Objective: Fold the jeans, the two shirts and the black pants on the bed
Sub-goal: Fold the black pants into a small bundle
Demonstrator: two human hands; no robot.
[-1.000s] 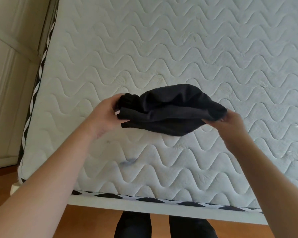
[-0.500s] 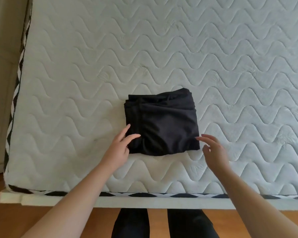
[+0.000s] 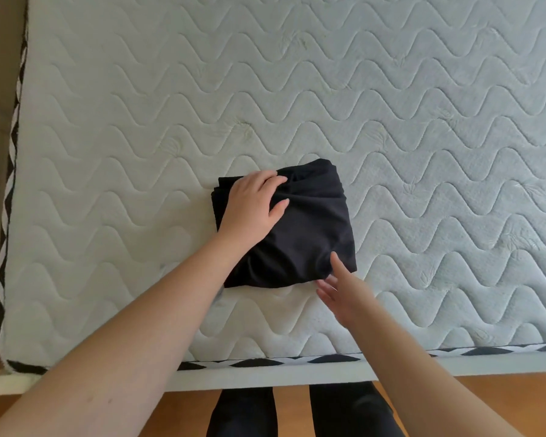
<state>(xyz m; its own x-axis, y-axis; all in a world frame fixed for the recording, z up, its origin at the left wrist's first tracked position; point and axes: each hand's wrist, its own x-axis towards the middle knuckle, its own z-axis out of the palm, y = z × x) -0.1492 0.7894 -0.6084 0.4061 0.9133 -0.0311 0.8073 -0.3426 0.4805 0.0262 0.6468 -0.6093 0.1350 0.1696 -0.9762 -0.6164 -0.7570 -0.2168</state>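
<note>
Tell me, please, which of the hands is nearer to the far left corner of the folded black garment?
Left. The left hand lies on the folded black garment beside that corner; the right hand touches its near right edge.

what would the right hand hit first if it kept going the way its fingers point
The right hand points up and slightly left, its fingertip already at the near right corner of the folded black garment. Going on, it would probably slide onto that cloth first.

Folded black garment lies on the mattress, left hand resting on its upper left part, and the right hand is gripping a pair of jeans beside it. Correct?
Not quite. The head view shows no jeans; the right hand is open, its fingertips at the lower right edge of the folded black garment. The left hand and mattress are as you say.
</note>
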